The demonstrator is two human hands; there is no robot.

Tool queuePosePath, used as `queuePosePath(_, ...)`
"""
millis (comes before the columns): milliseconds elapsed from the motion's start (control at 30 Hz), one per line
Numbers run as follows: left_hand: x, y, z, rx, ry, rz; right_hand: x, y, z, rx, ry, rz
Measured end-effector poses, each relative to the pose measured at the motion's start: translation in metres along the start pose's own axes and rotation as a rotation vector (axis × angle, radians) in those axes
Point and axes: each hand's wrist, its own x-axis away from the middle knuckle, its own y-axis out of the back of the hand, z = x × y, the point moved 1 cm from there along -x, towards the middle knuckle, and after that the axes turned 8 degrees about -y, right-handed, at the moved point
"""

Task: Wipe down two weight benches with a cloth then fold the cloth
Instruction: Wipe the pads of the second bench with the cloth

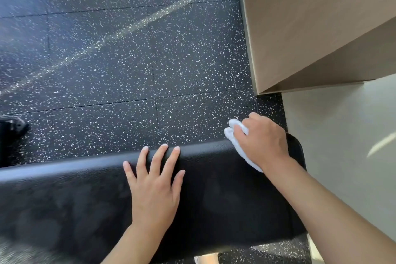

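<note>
Bench (75, 199) pad lay nearest you. Your left hand (155, 191) rested flat on it, fingers spread, likely bracing. Beyond, at the far right edge, your right hand (262, 138) gripped the cloth (233, 133), fingers curled, pressing to wipe.

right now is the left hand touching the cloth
Apart. The head view shows the left hand flat on the bench, with bare black padding between it and the cloth.

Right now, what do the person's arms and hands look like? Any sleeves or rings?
Both arms are bare, with no sleeves showing. The left hand and right hand wear no gloves, rings or watch that I can see. The left fingernails are short and plain.
</note>
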Motion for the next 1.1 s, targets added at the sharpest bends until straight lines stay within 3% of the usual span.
queuePosePath(167,0.008,0.003,0.025,0.009,-0.094,0.013,0.008,-0.007,0.022,0.043,-0.016,-0.034)
queuePosePath(300,0.020,0.011,0.063,0.088,-0.175,-0.033,0.019,-0.019,0.083,0.012,0.048,-0.016)
queuePosePath(467,0.058,0.033,0.154,0.054,-0.058,-0.063,0.047,-0.045,0.213,-0.059,0.120,0.063)
queuePosePath(567,0.087,0.049,0.223,0.013,-0.012,-0.056,0.070,-0.058,0.300,-0.184,0.184,0.009)
queuePosePath(667,0.113,0.061,0.281,-0.003,0.043,-0.065,0.088,-0.075,0.370,-0.149,0.237,-0.014)
queuePosePath(900,0.151,0.081,0.375,0.034,0.142,-0.089,0.116,-0.110,0.496,-0.086,0.310,-0.037)
queuePosePath(1100,0.172,0.094,0.429,0.091,0.158,-0.089,0.138,-0.124,0.586,-0.177,0.408,-0.042)
